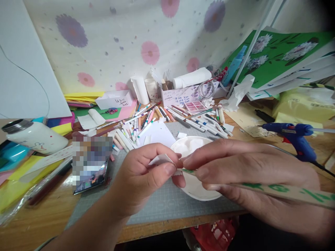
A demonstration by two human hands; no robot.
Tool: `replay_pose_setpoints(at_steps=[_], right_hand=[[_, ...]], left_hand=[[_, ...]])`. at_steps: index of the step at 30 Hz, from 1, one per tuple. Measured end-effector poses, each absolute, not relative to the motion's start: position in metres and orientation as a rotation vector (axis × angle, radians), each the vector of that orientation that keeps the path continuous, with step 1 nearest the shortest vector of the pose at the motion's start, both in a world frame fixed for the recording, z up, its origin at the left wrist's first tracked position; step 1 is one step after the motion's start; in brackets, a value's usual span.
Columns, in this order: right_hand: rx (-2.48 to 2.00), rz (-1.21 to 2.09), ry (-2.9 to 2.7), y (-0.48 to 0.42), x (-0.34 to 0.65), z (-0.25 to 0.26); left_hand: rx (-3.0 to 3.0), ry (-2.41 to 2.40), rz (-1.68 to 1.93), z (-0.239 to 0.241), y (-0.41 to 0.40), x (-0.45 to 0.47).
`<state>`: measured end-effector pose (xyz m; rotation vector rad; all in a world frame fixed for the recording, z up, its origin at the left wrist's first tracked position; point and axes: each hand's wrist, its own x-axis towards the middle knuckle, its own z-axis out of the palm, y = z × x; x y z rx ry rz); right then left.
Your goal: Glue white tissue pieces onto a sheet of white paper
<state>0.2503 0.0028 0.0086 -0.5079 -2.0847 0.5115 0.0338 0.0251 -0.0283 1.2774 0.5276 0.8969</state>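
Currently your left hand pinches a white paper scrap at the tip of the green-printed strip; your right hand grips that strip, whose length runs rightward above the worktop.

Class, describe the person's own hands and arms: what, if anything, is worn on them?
Both are bare. The left hand and right hand wear no gloves, and no rings or watch show. The left forearm is uncovered to the picture's edge, with no sleeve in view. The visible nails look short and unpainted.
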Motion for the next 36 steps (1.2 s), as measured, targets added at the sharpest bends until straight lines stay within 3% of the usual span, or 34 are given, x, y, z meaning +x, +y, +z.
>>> replay_pose_setpoints(at_steps=[36], right_hand=[[-0.551,0.519,-2.059,0.0008,0.2491,0.0101]], left_hand=[[1.243,0.549,0.911,-0.0262,0.0232,0.0343]])
